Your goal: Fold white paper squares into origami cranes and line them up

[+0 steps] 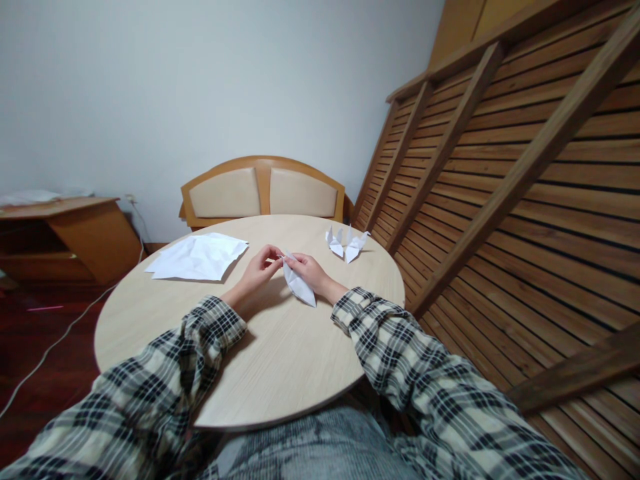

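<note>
A folded white paper crane [300,285] is held between my two hands, above the middle of the table. Its broad pointed wing hangs down toward me. My left hand [262,265] pinches a thin tip of the paper at its left side. My right hand [311,272] grips the body near the top, thumb over the paper. Beyond my right hand stand two finished-looking paper cranes, a left one [336,243] and a right one [355,245], side by side. To the left of my left hand lies a stack of white paper sheets [200,257].
The round pale wooden table [280,360] has its near edge at my lap. A padded headboard [263,190] stands behind it. Wooden slats [500,180] lean close on the right. At left are a low cabinet [100,240] and a white cable [65,331] on the floor.
</note>
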Tool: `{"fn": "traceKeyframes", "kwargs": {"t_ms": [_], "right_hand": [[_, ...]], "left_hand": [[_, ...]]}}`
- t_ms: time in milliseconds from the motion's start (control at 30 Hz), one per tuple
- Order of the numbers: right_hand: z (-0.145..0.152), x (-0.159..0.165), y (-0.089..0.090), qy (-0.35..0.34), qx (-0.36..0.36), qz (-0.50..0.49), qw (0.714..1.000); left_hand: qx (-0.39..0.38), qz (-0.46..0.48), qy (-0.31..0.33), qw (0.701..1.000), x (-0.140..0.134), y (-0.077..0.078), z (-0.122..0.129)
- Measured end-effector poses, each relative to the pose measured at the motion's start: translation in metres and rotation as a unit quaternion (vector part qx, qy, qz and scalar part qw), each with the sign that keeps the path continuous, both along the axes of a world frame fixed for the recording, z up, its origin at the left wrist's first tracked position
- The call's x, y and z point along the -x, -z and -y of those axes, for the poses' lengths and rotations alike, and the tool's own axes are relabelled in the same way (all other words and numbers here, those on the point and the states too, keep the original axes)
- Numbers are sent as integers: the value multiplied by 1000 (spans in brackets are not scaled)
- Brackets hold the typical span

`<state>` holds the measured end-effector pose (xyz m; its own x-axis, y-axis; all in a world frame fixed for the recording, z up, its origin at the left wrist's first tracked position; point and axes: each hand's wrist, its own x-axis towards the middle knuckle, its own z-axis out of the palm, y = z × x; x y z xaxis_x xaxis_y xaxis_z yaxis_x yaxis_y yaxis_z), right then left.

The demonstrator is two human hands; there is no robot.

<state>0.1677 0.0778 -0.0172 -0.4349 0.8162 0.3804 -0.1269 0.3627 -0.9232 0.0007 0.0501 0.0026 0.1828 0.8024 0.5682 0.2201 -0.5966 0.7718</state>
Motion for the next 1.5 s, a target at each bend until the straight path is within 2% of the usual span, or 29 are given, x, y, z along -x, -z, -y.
{"fn": "traceKeyframes", "kwargs": {"t_ms": [233,533,667,767,900,1033,1167,1500], "right_hand": [[1,-1,-2,30,-33,23,999],[2,-1,-4,45,-75,35,996],[3,1,-4,49,-81,39,995],[3,2,-4,49,-72,35,996],[3,4,-3,51,-57,9,997],[3,5,-2,63,-32,-26,997],[3,5,-3,66,-15,-37,997],[9,4,-7,80,-16,-33,996]], "left_hand": [[-27,-20,-22,999,2,3,-5],[-96,-107,-88,986,1,5,-4],[-151,-179,-146,961,3,3,0],[-225,-224,-176,932,3,1,4],[-301,-252,-189,900,4,-3,5],[-347,-263,-176,883,8,-2,2],[-363,-259,-174,878,10,-1,0],[-346,-252,-184,885,8,-1,1]]}}
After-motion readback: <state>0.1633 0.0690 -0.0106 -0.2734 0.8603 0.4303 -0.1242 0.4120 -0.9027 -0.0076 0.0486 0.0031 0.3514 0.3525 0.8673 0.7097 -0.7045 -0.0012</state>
